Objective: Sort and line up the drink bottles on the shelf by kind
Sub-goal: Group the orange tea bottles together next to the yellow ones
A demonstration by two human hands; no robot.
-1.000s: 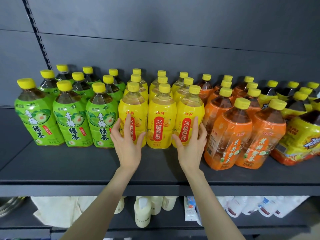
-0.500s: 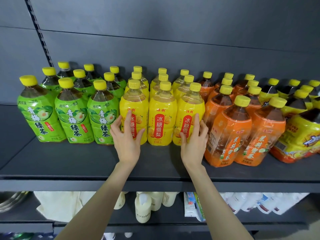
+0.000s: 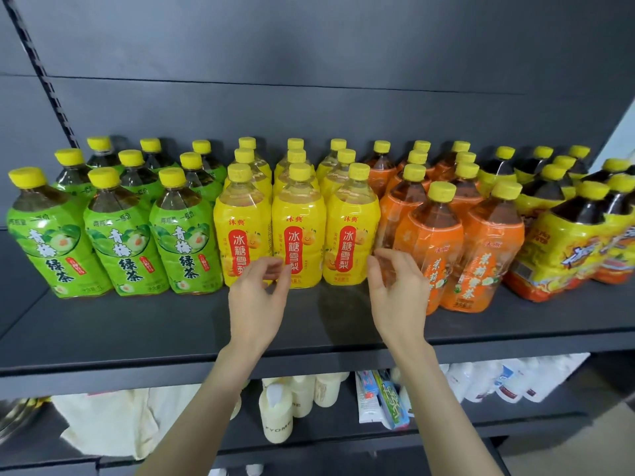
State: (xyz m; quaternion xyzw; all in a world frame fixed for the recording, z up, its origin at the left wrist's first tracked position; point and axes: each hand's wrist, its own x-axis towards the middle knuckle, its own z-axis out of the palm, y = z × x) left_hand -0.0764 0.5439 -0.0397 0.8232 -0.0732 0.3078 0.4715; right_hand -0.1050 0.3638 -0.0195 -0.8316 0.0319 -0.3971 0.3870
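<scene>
On the dark shelf (image 3: 137,324) stand yellow-capped drink bottles in blocks by label: green tea bottles (image 3: 120,242) at left, yellow pear-drink bottles (image 3: 297,235) in the middle, orange bottles (image 3: 481,255) to their right, and dark-tea bottles with yellow-red labels (image 3: 570,252) at far right. The two front orange bottles stand closer to the shelf edge than the yellow row. My left hand (image 3: 256,304) hovers just in front of the yellow front row, fingers loosely curled, holding nothing. My right hand (image 3: 395,297) hovers between the right yellow bottle and the orange ones, also loosely curled and holding nothing.
A bare strip of shelf runs along the front edge. Below, a lower shelf holds a cream cloth (image 3: 113,420), pale lotion bottles (image 3: 278,413), toothpaste boxes (image 3: 381,400) and white pouches (image 3: 508,379). A dark back panel (image 3: 309,63) rises behind the bottles.
Both hands have drawn back from the yellow front bottles they were pressing with straight fingers, and their fingers have curled loosely. The view has tilted so the shelf sits lower.
</scene>
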